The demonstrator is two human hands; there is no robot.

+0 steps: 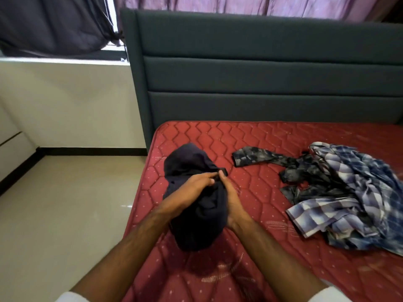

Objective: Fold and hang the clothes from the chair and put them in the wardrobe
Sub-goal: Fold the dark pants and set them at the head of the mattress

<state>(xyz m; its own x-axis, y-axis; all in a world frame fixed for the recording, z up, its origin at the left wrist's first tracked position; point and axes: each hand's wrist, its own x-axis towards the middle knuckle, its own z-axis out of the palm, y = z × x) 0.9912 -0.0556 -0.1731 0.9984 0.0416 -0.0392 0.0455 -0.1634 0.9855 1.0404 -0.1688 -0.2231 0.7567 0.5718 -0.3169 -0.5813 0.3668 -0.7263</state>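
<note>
Folding step: left hand (197, 184) and right hand (231, 192) both grasp the dark garment (196, 205) on the bed (261, 136); next, spread it flat.

Bare mattress (250, 136) lies open near and far of the dark garment (192, 192); a clothes heap (340, 192) blocks the right, the headboard (261, 73) the far side.

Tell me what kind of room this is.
Most likely a bedroom: a red quilted mattress against a dark grey padded headboard, purple curtains behind, and a pile of crumpled checked and dark clothes on the bed.
</note>
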